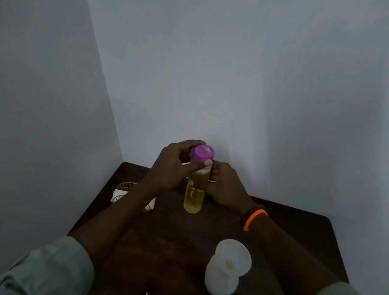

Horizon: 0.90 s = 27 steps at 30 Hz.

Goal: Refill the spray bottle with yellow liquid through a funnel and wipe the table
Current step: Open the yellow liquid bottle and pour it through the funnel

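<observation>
Left hand (173, 167) curls over the purple cap (202, 153) from the left side, thumb across the front just under the cap rim and fingers wrapped behind it, so the hand is closed on the cap. Directly below the cap stands the clear bottle (194, 194), upright on the dark wooden table (288, 234), long axis vertical, with yellow liquid filling most of its body. Right hand (225, 186), with 2 bracelets at the wrist, clamps the upper body of the bottle from the right, fingers folded around it. Both hands thus meet on 1 vertical axis: left above on the cap, right below on the body. Judged from this grip, the step in hand is turning the cap about that axis, though the direction cannot be told. Nearer the viewer and to the right, the white funnel (231, 263) sits in a white container, well apart from both hands; the right hand lies closer to it.
</observation>
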Available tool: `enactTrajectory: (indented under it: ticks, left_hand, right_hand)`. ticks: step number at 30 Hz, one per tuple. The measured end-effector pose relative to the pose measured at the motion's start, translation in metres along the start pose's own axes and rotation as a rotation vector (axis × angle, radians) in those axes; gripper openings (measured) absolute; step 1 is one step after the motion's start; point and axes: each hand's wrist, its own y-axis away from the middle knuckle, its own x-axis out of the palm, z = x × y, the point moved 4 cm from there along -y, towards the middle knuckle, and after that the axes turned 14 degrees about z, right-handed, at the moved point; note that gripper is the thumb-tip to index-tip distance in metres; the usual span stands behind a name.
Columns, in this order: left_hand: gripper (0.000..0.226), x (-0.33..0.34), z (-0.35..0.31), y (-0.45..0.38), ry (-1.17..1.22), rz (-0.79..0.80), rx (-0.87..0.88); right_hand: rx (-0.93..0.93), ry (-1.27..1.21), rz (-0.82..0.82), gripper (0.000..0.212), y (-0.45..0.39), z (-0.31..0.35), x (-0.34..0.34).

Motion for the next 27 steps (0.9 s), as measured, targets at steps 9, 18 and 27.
enactTrajectory:
  ticks: [9, 18, 27]
  left_hand:
    - [0.047, 0.018, -0.02, 0.029, 0.006, -0.151, 0.029]
    - [0.054, 0.031, -0.031, 0.044, -0.094, -0.307, -0.042]
    - [0.056, 0.036, -0.031, 0.064, 0.017, -0.389, -0.067]
  right_hand:
    - [0.024, 0.086, -0.103, 0.025, 0.027, 0.01, 0.011]
    - [0.123, 0.129, -0.217, 0.024, 0.034, 0.017, 0.022]
    - [0.114, 0.097, -0.214, 0.027, 0.045, 0.015, 0.015]
